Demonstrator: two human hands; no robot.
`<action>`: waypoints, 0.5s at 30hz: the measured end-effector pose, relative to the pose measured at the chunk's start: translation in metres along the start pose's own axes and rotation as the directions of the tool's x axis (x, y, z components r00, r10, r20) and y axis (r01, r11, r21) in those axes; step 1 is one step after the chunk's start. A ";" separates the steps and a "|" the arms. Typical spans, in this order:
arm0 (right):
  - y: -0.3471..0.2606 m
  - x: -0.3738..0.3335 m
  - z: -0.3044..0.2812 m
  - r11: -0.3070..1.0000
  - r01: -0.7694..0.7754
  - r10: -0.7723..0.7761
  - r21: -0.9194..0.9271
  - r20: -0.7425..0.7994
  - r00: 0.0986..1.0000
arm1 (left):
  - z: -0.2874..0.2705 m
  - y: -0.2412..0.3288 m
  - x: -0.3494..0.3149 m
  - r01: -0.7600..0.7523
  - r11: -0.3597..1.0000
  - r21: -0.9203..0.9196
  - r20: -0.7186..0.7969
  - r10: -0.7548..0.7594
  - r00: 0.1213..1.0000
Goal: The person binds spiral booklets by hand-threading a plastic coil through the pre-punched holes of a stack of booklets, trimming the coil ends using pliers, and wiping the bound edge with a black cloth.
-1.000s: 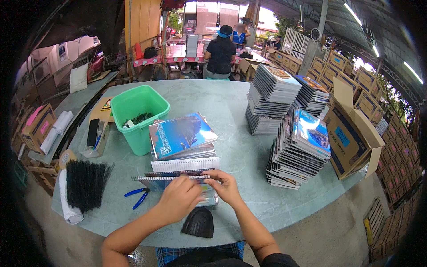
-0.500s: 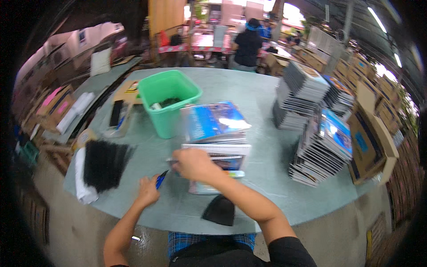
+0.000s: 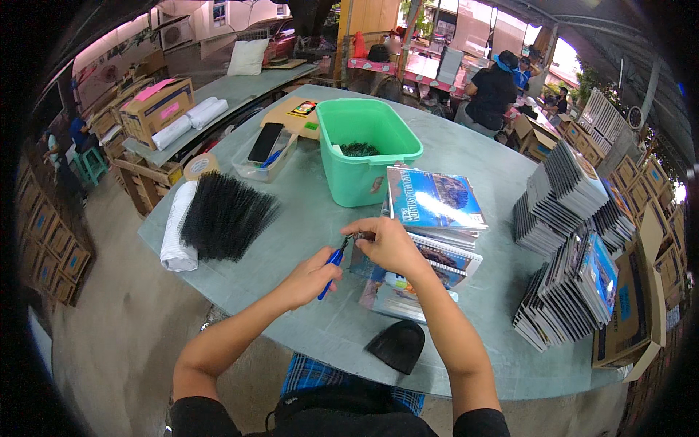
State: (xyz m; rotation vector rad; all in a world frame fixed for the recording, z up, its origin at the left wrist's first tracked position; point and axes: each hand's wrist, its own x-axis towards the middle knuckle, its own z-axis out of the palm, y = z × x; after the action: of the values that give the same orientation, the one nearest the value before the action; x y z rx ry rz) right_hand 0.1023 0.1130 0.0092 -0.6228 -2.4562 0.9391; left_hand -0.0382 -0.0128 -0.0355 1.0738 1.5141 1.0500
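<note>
My left hand [image 3: 312, 278] is closed round blue-handled pliers [image 3: 331, 275], their dark jaws pointing up at my right fingertips. My right hand [image 3: 389, 246] is bent in a pinch right beside the jaws, above the left end of a spiral-bound book [image 3: 437, 256]. A small dark piece shows between fingers and jaws, too small to make out. Behind that book is a stack of glossy blue-covered books [image 3: 437, 200]. Under my right forearm lie more books [image 3: 397, 297], partly covered. Close to the near table edge rests a black, rounded pad-like thing [image 3: 397, 347].
A green bin [image 3: 370, 182] with black bits inside stands behind the books. To the left lie a bundle of black spiral coils [image 3: 226, 217], a white roll [image 3: 179, 229], tape [image 3: 200, 166] and a clear tray [image 3: 273, 164] with a phone. Tall book stacks [image 3: 568, 288] and a carton [image 3: 632, 317] stand right.
My left hand has brought the pliers up and over to my right fingertips, where earlier they were apart. The whole view has swung left, so the table appears further right.
</note>
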 end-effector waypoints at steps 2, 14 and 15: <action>0.003 0.000 -0.001 0.999 -0.042 0.043 -0.026 0.018 0.999 | 0.002 0.008 -0.003 -0.004 0.997 0.081 0.018 0.003 1.000; 0.004 -0.009 0.006 0.994 -0.009 -0.011 -0.105 -0.189 0.982 | -0.006 -0.002 0.004 -0.198 0.809 0.553 -0.048 0.268 0.962; 0.004 -0.009 0.006 0.990 -0.015 -0.013 -0.143 -0.189 0.982 | -0.007 0.002 0.001 -0.184 0.866 0.465 0.001 0.207 0.978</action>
State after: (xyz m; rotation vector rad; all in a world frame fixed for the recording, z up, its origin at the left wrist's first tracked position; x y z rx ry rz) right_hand 0.1076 0.1078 -0.0002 -0.7268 -2.3658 0.6731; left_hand -0.0447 -0.0117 -0.0332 1.5721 1.7755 0.8697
